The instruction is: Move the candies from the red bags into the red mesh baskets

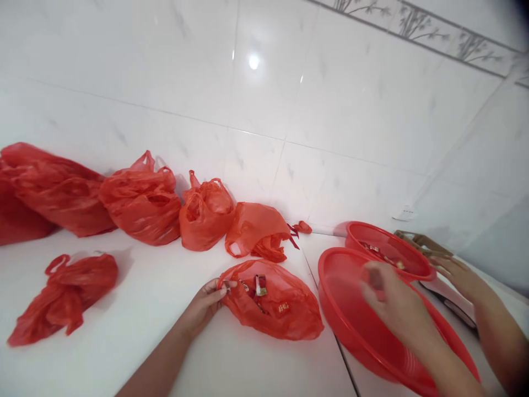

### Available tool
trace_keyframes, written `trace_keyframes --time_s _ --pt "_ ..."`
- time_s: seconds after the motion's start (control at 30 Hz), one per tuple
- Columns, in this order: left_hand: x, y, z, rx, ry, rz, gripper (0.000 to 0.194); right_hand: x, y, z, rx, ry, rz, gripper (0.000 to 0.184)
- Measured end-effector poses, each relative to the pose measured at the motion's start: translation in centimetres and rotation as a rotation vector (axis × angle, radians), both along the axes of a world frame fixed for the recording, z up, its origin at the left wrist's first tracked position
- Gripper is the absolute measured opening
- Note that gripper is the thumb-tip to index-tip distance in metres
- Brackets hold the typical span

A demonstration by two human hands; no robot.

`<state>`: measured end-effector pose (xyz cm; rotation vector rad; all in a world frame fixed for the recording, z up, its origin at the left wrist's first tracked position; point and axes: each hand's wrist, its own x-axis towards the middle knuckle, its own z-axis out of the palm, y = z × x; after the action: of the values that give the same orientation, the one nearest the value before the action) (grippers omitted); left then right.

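Red bag, edge pinched by left hand, blurred right hand over large basin, grip unclear, small packets inside bag

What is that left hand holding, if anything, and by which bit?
The left hand holds the open red plastic bag by its rim, at the bag's left end.

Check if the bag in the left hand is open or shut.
Open: the left hand holds the red bag by its rim, and small packets show clearly inside.
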<state>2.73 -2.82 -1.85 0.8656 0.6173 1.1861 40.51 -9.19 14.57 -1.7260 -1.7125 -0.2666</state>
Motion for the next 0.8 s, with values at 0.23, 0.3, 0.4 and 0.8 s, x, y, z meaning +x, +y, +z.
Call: trace_keyframes --time_s 0.23,0.3,0.4,0.8 --pt "0.1 -0.2 -0.1 0.022 -0.075 0.016 0.01 -9.0 -0.8 -3.1 0.248 0.131 0.403 0.009" --pt "0.1 -0.3 -0.1 0.027 -0.075 0.036 0.011 -10.8 0.0 -6.9 -0.093 -0.015 0.452 0.018" --pt "0.0 -0.5 -0.1 0.03 -0.066 0.038 0.009 -10.8 0.4 -12.4 -0.209 -0.108 0.465 0.031" --pt "0.1 -0.2 0.3 -0.047 -0.083 0.091 0.01 -2.7 -2.1 -17.1 -0.193 0.208 0.112 0.041"
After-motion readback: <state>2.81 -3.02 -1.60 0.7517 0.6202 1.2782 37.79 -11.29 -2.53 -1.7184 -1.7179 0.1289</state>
